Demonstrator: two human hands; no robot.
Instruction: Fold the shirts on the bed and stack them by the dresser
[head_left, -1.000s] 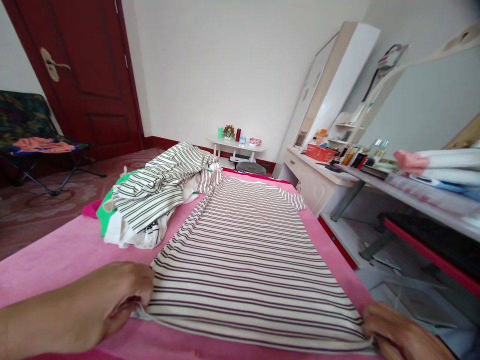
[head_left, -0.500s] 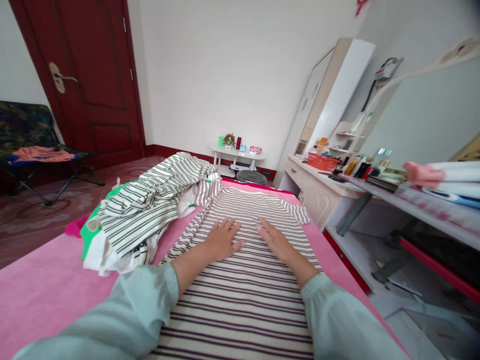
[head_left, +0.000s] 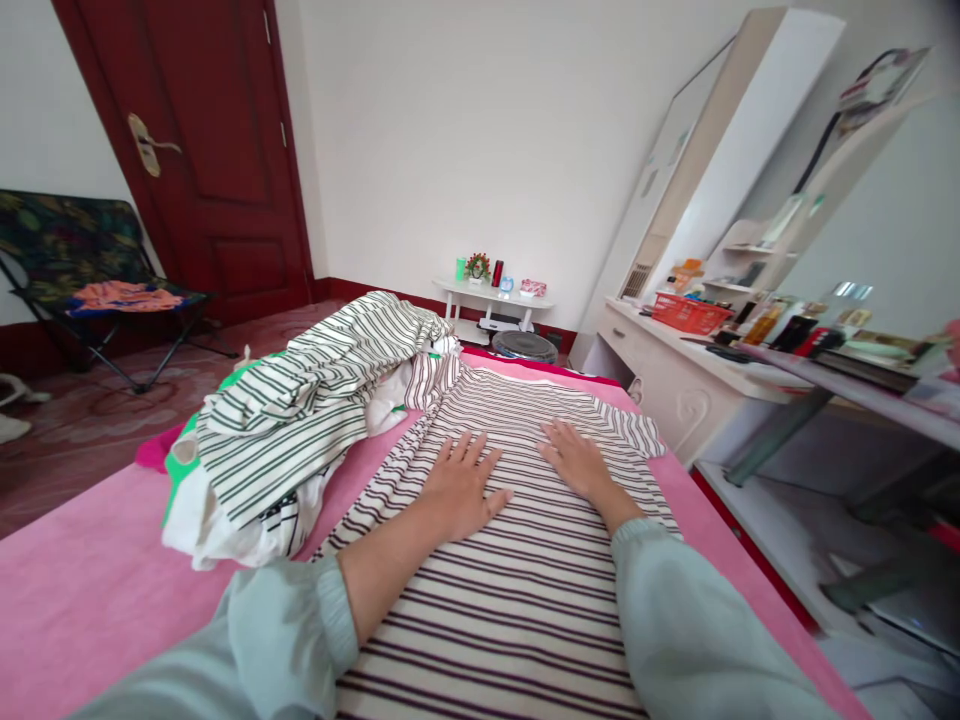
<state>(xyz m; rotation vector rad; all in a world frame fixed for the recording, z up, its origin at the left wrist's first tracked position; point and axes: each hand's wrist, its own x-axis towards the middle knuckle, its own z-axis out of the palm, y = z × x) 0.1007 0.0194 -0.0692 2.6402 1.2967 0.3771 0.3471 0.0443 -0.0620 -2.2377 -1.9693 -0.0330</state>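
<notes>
A white shirt with dark stripes (head_left: 517, 590) lies spread out on a pink-covered surface (head_left: 90, 590), its short sleeves at the far end. My left hand (head_left: 461, 490) rests flat on the left part of the striped cloth, fingers spread. On the right part lies my right hand (head_left: 577, 462), palm down with its fingers stretched forward. Neither hand grips anything. To the left of the shirt is a heap of clothes (head_left: 300, 400), with another striped garment on top and white, green and pink pieces beneath.
A dressing table (head_left: 682, 380) with an orange basket (head_left: 686, 313) and bottles stands at the right. A low white table (head_left: 491, 293) is against the back wall. At the left are a folding chair (head_left: 82, 240) and a dark red door (head_left: 187, 150).
The view has turned slightly left, so the room appears shifted right. My right hand has moved a little forward and outward on the shirt; my left hand stays flat on it.
</notes>
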